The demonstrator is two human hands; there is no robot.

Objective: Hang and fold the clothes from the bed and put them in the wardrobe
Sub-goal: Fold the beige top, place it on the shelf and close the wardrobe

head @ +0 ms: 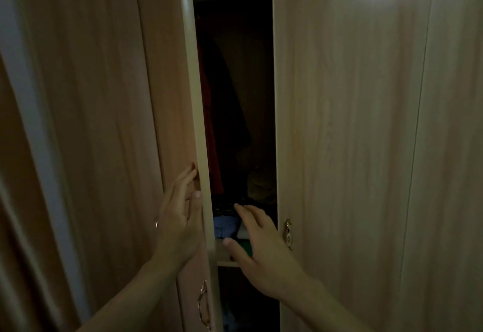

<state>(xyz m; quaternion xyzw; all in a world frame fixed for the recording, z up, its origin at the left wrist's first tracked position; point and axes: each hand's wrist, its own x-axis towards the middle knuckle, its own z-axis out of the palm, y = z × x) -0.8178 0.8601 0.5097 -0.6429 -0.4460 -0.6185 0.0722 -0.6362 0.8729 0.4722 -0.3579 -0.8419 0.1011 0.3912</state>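
Observation:
A light wooden wardrobe fills the view. Its left door (167, 96) stands slightly ajar, leaving a dark gap beside the right door (352, 122). My left hand (180, 216) rests with straight fingers on the left door's edge. My right hand (258, 242) reaches into the gap, fingers spread and holding nothing. Inside, dark and red garments (211, 135) hang from above. On a shelf (222, 259) lie folded clothes: a blue piece (226, 227), a dark patterned one (224, 208) and something green (247, 248).
A brass handle (288, 232) sits on the right door and another brass handle (203, 303) low on the left door. A pale wall strip or frame (39, 148) runs down the far left. Below the shelf the wardrobe is dark.

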